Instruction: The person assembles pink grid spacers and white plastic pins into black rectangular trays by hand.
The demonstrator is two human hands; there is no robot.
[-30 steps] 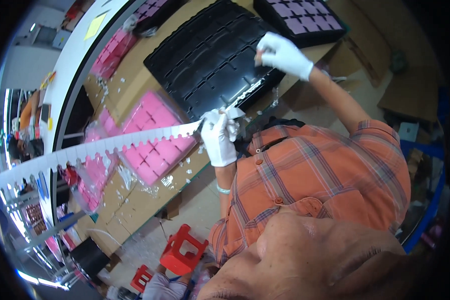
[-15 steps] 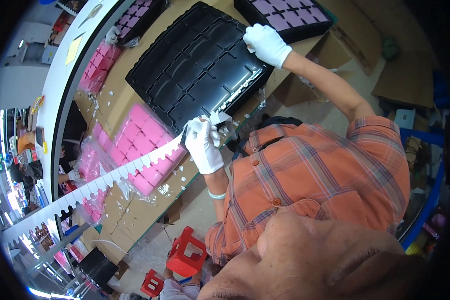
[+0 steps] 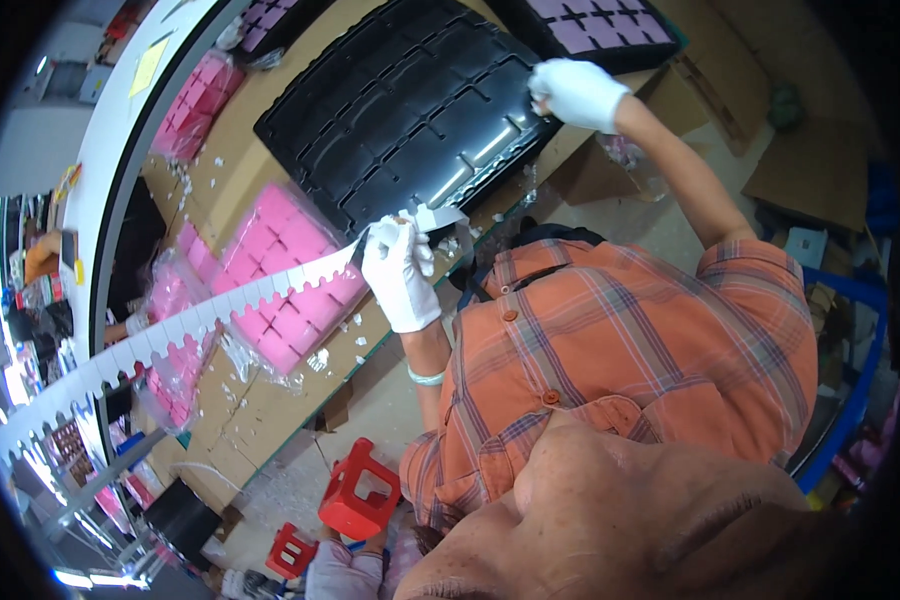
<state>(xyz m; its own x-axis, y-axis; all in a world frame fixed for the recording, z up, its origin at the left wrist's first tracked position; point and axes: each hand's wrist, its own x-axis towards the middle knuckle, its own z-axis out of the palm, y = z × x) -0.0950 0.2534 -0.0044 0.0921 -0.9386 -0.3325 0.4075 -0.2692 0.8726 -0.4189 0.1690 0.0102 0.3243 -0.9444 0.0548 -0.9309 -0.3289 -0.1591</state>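
Observation:
My left hand (image 3: 400, 278), in a white glove, is closed on the upper end of a long white notched strip (image 3: 200, 325). The strip slopes down to the far left, and a short white tail curls past my fingers over the tray's near edge. A large glossy black molded plastic tray (image 3: 390, 120), ribbed with grooves, lies on the table in front of me. My right hand (image 3: 582, 95), also gloved in white, is at the tray's right corner with its fingers curled against the edge. Whatever those fingers pinch is too small to make out.
Pink notched foam blocks (image 3: 285, 275) in clear film lie left of the tray on the cardboard-covered table (image 3: 245, 425), among white scraps. Another black tray (image 3: 610, 30) with lilac foam stands at the far right. A red stool (image 3: 360, 495) is below. Another person's hand (image 3: 138, 323) shows at left.
My right hand has moved right along the tray to its corner. My left hand keeps its hold on the strip near the tray's edge. The whole view has shifted slightly.

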